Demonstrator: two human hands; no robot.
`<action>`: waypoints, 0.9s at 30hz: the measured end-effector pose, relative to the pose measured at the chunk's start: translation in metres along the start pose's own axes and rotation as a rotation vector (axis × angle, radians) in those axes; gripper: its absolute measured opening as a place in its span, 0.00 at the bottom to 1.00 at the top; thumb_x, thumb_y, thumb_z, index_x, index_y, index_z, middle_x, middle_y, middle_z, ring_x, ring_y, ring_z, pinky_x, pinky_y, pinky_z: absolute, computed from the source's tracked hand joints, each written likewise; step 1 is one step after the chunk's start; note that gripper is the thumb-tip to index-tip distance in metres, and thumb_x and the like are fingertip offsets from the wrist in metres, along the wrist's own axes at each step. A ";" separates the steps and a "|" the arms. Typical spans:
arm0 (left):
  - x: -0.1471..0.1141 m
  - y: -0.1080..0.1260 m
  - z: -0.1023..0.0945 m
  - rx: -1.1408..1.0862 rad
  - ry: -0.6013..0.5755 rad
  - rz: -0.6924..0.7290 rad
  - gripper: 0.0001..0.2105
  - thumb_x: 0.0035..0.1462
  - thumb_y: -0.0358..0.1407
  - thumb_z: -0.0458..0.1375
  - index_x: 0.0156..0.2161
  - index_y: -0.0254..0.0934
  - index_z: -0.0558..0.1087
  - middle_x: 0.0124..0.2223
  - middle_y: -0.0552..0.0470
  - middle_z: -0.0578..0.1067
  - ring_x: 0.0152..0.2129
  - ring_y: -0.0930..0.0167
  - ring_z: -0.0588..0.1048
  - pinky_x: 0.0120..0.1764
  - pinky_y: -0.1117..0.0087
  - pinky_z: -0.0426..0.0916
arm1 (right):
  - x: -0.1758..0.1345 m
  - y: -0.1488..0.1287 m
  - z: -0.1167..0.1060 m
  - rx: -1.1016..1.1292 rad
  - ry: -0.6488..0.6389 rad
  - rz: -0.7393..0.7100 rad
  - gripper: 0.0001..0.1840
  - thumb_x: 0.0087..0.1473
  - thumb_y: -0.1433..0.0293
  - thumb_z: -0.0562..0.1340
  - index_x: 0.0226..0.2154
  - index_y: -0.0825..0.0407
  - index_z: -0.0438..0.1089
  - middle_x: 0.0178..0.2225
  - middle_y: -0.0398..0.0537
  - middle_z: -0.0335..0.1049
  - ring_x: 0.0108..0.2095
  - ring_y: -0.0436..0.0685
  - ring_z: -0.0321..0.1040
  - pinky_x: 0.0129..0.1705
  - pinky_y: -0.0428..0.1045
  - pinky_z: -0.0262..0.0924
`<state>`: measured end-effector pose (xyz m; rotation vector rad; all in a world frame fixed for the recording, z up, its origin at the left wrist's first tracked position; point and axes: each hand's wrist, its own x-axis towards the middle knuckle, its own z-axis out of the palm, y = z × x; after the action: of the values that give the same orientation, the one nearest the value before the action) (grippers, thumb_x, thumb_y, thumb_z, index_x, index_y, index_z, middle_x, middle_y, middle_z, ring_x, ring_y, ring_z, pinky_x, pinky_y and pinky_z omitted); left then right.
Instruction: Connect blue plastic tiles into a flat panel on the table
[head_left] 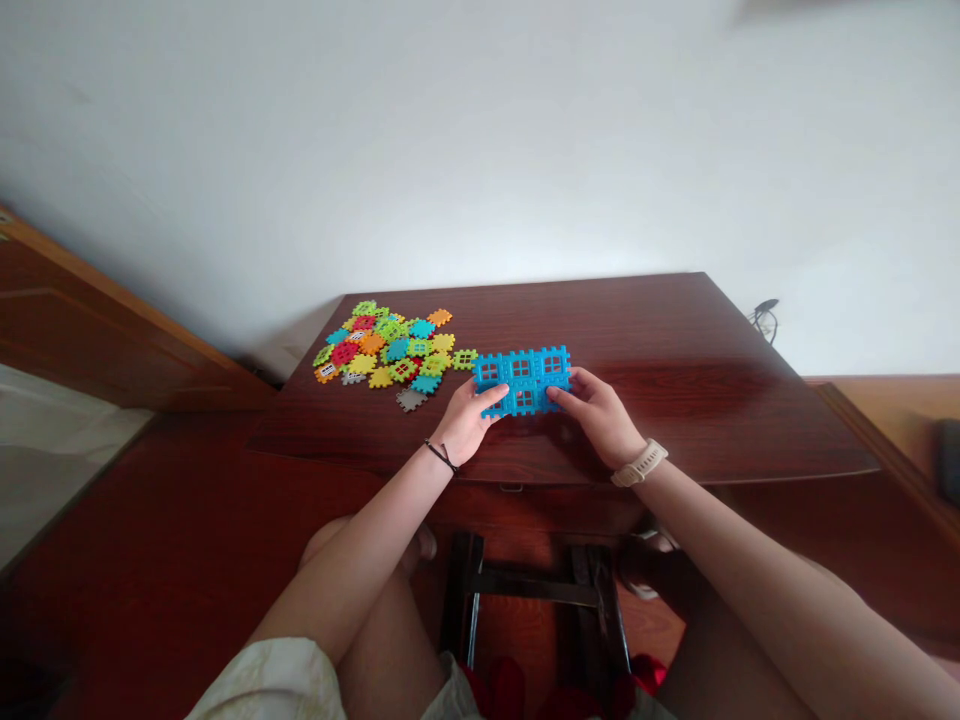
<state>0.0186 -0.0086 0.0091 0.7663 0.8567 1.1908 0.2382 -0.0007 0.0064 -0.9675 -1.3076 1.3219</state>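
A flat panel of joined blue interlocking window tiles (pixel 522 368) is held up above the table in both hands. It shows two rows of tiles with window openings and toothed edges. My left hand (pixel 466 418) grips its left end, thumb pressed on the front face. At the right end my right hand (pixel 602 412) holds on the same way, with its thumb on the lower right tile. The fingers behind the panel are mostly hidden. Left of the panel lies a loose pile of interlocking tiles (pixel 397 350) in green, yellow, orange, red, teal, white and grey.
The dark wooden table (pixel 675 350) stands against a pale wall (pixel 480 150). A black cable (pixel 765 318) hangs beyond its right edge. Below the front edge is a dark wooden stool (pixel 532 585) between the person's legs. A wooden door (pixel 112 310) is at the left.
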 end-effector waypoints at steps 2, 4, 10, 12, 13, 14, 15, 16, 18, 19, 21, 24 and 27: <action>-0.001 -0.003 0.001 0.009 0.014 -0.029 0.22 0.43 0.41 0.81 0.43 0.38 0.83 0.46 0.47 0.85 0.44 0.64 0.83 0.47 0.64 0.78 | 0.001 -0.001 -0.001 0.013 0.020 -0.009 0.23 0.53 0.50 0.76 0.44 0.45 0.77 0.45 0.47 0.83 0.45 0.62 0.78 0.53 0.60 0.74; -0.002 -0.006 0.003 0.038 0.030 -0.038 0.21 0.42 0.40 0.81 0.41 0.37 0.83 0.45 0.47 0.85 0.43 0.64 0.82 0.47 0.62 0.78 | 0.002 -0.002 -0.002 -0.007 0.010 -0.019 0.23 0.52 0.50 0.77 0.43 0.45 0.77 0.45 0.47 0.83 0.45 0.63 0.78 0.54 0.60 0.74; -0.004 -0.007 0.007 0.111 0.071 -0.026 0.22 0.42 0.41 0.81 0.42 0.35 0.84 0.44 0.44 0.85 0.42 0.64 0.82 0.48 0.59 0.79 | 0.002 -0.003 -0.004 -0.066 -0.005 -0.022 0.21 0.51 0.53 0.77 0.41 0.46 0.77 0.45 0.48 0.84 0.47 0.64 0.79 0.55 0.61 0.75; -0.005 -0.007 0.008 0.117 0.069 -0.024 0.22 0.42 0.41 0.81 0.42 0.35 0.85 0.45 0.44 0.85 0.42 0.64 0.82 0.48 0.59 0.79 | 0.002 -0.003 -0.004 -0.065 0.001 -0.016 0.21 0.51 0.53 0.77 0.41 0.46 0.77 0.45 0.47 0.84 0.47 0.65 0.80 0.55 0.62 0.75; -0.005 -0.008 0.008 0.119 0.069 -0.025 0.22 0.42 0.41 0.81 0.42 0.35 0.85 0.45 0.44 0.85 0.43 0.64 0.82 0.49 0.59 0.79 | 0.001 -0.003 -0.004 -0.068 0.003 -0.014 0.21 0.51 0.53 0.77 0.41 0.46 0.76 0.45 0.48 0.84 0.47 0.65 0.80 0.55 0.62 0.76; -0.005 -0.009 0.009 0.120 0.070 -0.026 0.22 0.42 0.42 0.81 0.42 0.35 0.85 0.45 0.44 0.85 0.43 0.63 0.82 0.49 0.59 0.79 | 0.001 -0.004 -0.004 -0.075 0.005 -0.013 0.21 0.51 0.53 0.77 0.41 0.45 0.76 0.45 0.48 0.84 0.47 0.65 0.80 0.55 0.62 0.76; -0.006 -0.009 0.009 0.120 0.073 -0.025 0.22 0.42 0.42 0.81 0.42 0.35 0.85 0.46 0.44 0.85 0.43 0.63 0.82 0.49 0.59 0.79 | 0.000 -0.004 -0.004 -0.084 0.008 -0.013 0.20 0.51 0.53 0.77 0.41 0.45 0.76 0.45 0.48 0.84 0.47 0.65 0.80 0.55 0.62 0.76; -0.006 -0.010 0.009 0.120 0.077 -0.023 0.22 0.41 0.42 0.81 0.42 0.35 0.85 0.46 0.43 0.85 0.43 0.62 0.83 0.49 0.59 0.79 | 0.000 -0.005 -0.004 -0.092 0.011 -0.012 0.20 0.51 0.53 0.77 0.41 0.45 0.76 0.45 0.48 0.84 0.47 0.66 0.80 0.55 0.63 0.76; -0.006 -0.010 0.010 0.121 0.080 -0.021 0.22 0.41 0.42 0.82 0.42 0.35 0.85 0.46 0.43 0.85 0.44 0.61 0.83 0.50 0.58 0.79 | -0.001 -0.005 -0.004 -0.097 0.013 -0.010 0.21 0.51 0.52 0.77 0.41 0.45 0.76 0.45 0.48 0.84 0.48 0.67 0.79 0.56 0.64 0.75; -0.006 -0.010 0.010 0.123 0.078 -0.023 0.22 0.41 0.42 0.82 0.42 0.35 0.85 0.46 0.42 0.85 0.44 0.61 0.83 0.49 0.58 0.79 | -0.001 -0.005 -0.003 -0.094 0.012 -0.007 0.21 0.51 0.52 0.77 0.41 0.45 0.76 0.45 0.48 0.84 0.48 0.67 0.79 0.56 0.64 0.75; -0.006 -0.010 0.010 0.125 0.066 -0.030 0.22 0.42 0.42 0.81 0.42 0.35 0.85 0.46 0.42 0.85 0.44 0.61 0.83 0.50 0.57 0.79 | -0.001 -0.004 -0.002 -0.078 0.007 0.000 0.23 0.50 0.51 0.77 0.42 0.45 0.76 0.45 0.48 0.84 0.48 0.67 0.79 0.56 0.65 0.75; -0.006 -0.009 0.009 0.126 0.032 -0.030 0.22 0.43 0.41 0.81 0.43 0.35 0.85 0.47 0.43 0.85 0.45 0.61 0.83 0.52 0.57 0.78 | -0.001 -0.002 -0.002 -0.041 0.016 0.013 0.24 0.51 0.50 0.77 0.44 0.45 0.76 0.46 0.48 0.83 0.49 0.66 0.79 0.57 0.64 0.74; -0.004 -0.010 0.007 0.127 0.021 -0.010 0.21 0.45 0.42 0.80 0.44 0.36 0.84 0.47 0.45 0.85 0.45 0.63 0.82 0.53 0.56 0.78 | 0.001 -0.001 -0.004 -0.014 0.050 0.017 0.25 0.51 0.50 0.77 0.45 0.45 0.76 0.47 0.49 0.83 0.47 0.65 0.78 0.56 0.62 0.74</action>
<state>0.0283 -0.0148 0.0047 0.8522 0.9598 1.1452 0.2420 0.0008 0.0067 -1.0175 -1.2742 1.2951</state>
